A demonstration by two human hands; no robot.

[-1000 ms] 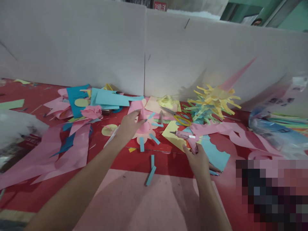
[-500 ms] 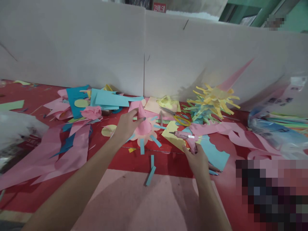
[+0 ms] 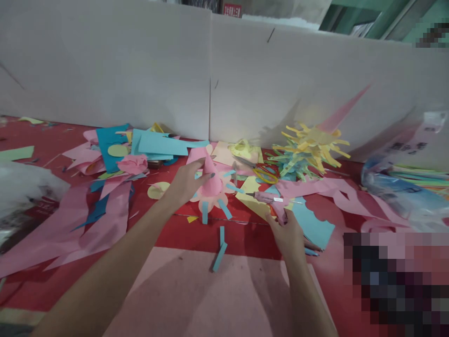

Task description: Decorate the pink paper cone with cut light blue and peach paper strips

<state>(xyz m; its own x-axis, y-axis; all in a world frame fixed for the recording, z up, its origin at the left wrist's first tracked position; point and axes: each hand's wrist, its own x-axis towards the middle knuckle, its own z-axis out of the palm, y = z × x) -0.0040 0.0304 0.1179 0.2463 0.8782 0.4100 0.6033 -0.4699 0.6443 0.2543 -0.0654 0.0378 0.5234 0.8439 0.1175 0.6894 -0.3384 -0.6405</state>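
Your left hand [image 3: 183, 185] pinches the upright pink paper cone [image 3: 212, 186] near its tip, above a petalled peach paper flower [image 3: 213, 204]. Your right hand [image 3: 289, 234], farther off, grips the pink plastic glue gun [image 3: 265, 198], nozzle pointing left toward them.

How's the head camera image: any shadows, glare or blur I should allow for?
Head view: broad shadows cross the pink board; fainter ones fall on the white panel behind. Head view, right hand: a pale patch on the glue gun, label or glare, can't tell. Head view, lower right: coarse pixel blocks hide that corner.
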